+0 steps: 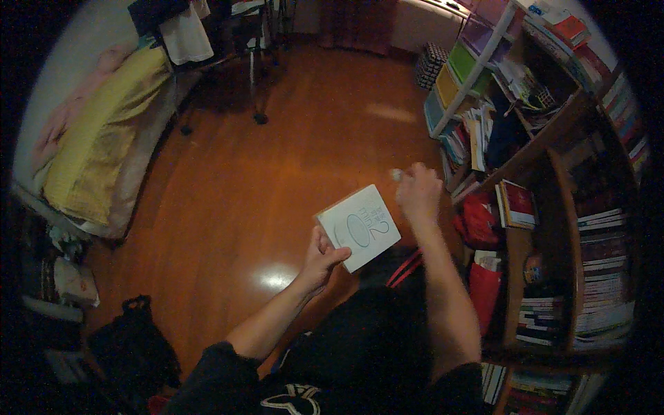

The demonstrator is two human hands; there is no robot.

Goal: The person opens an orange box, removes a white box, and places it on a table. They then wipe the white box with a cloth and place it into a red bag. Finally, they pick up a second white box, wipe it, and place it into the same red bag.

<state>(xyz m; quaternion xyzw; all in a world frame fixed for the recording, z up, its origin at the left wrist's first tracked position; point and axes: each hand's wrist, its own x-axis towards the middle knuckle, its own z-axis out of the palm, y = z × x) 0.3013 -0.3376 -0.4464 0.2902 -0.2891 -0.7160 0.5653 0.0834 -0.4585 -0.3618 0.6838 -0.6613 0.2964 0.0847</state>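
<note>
A flat white square box (363,228) with an oval drawing and printed writing on its face is in my left hand (322,259). My thumb presses on the near corner of the box, and the fingers are mostly behind it. To the right of the box and apart from it, my right hand (419,194) is raised over the floor with its fingers curled. At its fingertips is a small pale object (397,175), too blurred to identify. Below my right forearm are two red straps or cords (403,268).
Wooden shelves (563,207) with books stand close on my right, with a red bag (476,220) at their edge. Coloured drawers (448,85) are farther off. A bed with a yellow cover (104,140) lies left, and a black bag (135,342) rests on the wooden floor (233,197).
</note>
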